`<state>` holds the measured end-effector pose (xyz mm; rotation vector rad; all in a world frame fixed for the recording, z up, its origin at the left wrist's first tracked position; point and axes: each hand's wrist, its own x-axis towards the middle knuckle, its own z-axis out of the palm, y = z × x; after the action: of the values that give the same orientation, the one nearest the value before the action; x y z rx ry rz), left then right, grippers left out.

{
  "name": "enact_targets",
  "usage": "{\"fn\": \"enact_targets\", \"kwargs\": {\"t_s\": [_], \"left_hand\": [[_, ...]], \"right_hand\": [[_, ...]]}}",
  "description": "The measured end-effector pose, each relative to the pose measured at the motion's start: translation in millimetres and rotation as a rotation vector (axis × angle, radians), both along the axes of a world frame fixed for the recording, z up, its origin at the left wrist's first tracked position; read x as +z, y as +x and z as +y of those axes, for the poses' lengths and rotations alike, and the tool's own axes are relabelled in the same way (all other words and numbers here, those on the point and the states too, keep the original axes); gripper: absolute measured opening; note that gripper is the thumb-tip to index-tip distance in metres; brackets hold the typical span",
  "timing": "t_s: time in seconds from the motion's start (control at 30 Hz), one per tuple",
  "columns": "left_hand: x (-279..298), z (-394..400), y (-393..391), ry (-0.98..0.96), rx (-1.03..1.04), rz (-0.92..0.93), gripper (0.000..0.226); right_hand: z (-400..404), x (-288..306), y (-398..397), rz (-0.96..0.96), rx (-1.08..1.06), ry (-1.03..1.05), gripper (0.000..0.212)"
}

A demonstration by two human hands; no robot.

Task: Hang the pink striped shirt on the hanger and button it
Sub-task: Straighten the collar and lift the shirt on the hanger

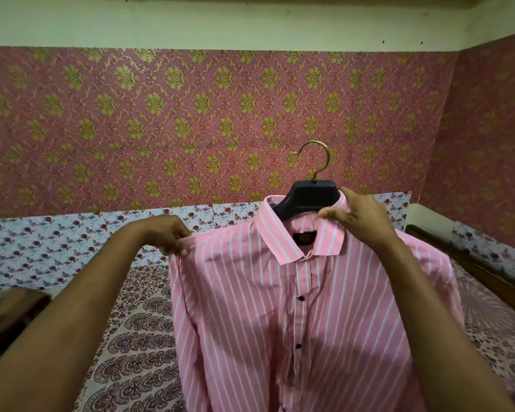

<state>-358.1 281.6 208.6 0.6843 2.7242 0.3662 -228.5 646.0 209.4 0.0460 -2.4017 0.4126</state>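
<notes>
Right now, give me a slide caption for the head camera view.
Pink striped shirt on a dark hanger, left hand pinching the shoulder, right hand gripping the collar.

Setting: domestic bedroom. Evidence: bed (137,337) from 6 to 9 o'clock, covered in a paisley-printed sheet; wooden bed frame edge (470,263) at 3 o'clock. Walls: pink damask wallpaper with gold motifs (191,114) across 10 to 2 o'clock; floral-print panel band (42,245) beneath it at 9 o'clock, repeated at 3 o'clock. Plain cream wall strip (220,22) at 12 o'clock, under the ceiling line.
</notes>
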Motion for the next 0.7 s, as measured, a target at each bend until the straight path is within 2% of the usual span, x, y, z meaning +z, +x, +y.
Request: {"fn": "enact_targets", "kwargs": {"t_s": [0.07,0.1,0.13,0.23,0.27,0.4,0.5,0.6,0.7], "left_hand": [[0.4,4.9,3.1,-0.250,0.049,0.030,0.063],[2.3,10.1,10.4,-0.272,0.068,0.064,0.079],[7.1,16.6,18.7,-0.174,0.049,0.100,0.082],[22.2,44.2,44.1,0.442,-0.109,0.000,0.061],[24.8,55.6,53.1,0.554,-0.164,-0.038,0.056],[18.3,98.0,63.3,0.744,-0.287,0.071,0.037],[17.1,108.6,63.8,0.874,-0.314,0.167,0.032],[18.2,107.9,62.4,0.909,-0.336,0.190,0.035],[21.6,101.0,62.4,0.900,-0.343,0.199,0.030]], "right_hand": [[-1.6,-1.3,1.6,0.031,0.003,-0.018,0.071],[-2.0,-1.8,2.7,0.043,0.000,-0.016,0.072],[-3.0,-2.3,3.5,0.046,-0.002,-0.006,0.074],[-11.1,-2.1,1.8,0.034,-0.008,0.037,0.077],[-14.6,-1.3,0.7,0.034,-0.007,0.037,0.076],[-23.0,-0.7,2.0,0.052,0.043,-0.011,0.078],[-17.9,0.2,4.8,0.041,0.110,-0.092,0.066],[6.7,-9.4,8.9,-0.074,0.103,-0.090,0.064],[28.9,-35.4,22.3,-0.162,0.089,-0.147,0.051]]}}
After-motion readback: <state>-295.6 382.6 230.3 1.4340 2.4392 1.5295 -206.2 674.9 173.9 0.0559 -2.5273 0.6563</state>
